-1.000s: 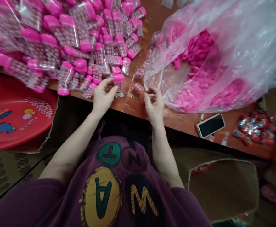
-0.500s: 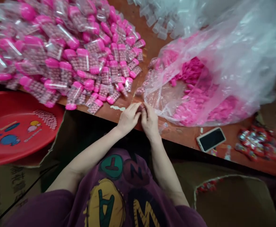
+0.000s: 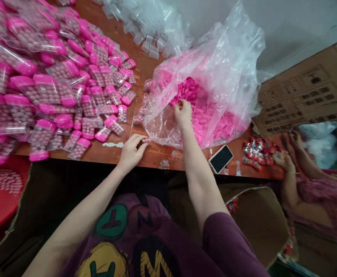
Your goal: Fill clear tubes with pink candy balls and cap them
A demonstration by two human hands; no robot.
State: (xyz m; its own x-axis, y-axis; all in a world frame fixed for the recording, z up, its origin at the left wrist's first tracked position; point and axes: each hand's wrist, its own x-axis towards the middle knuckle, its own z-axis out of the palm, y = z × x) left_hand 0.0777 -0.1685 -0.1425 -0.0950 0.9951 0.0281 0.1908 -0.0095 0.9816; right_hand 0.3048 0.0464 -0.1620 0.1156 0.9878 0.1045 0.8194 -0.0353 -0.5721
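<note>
My left hand point(image 3: 132, 152) is at the table's front edge, thumb and fingers closed on a small clear bottle of pink beads point(image 3: 145, 141), mostly hidden by the fingers. My right hand point(image 3: 183, 113) reaches into the mouth of a clear plastic bag point(image 3: 162, 125). Its fingers are bunched together against bright pink caps point(image 3: 188, 88); a cap seems pinched there, though the fingertips hide most of it. Between the bag and the big pile, several uncapped bead-filled bottles point(image 3: 138, 119) stand in a row.
Capped bead bottles point(image 3: 89, 105) are heaped at left, above a red basin point(image 3: 1, 204) with loose beads. Clear bottles point(image 3: 153, 52) lie at the back. A phone point(image 3: 220, 159) and red-wrapped pieces point(image 3: 257, 150) lie at right, near another person's hands point(image 3: 285, 161) and a cardboard box point(image 3: 306, 92).
My hands were together at the table edge and are now apart. My right hand has moved up into the bag; the left keeps the bottle. The view has swung right, bringing in another person's arms.
</note>
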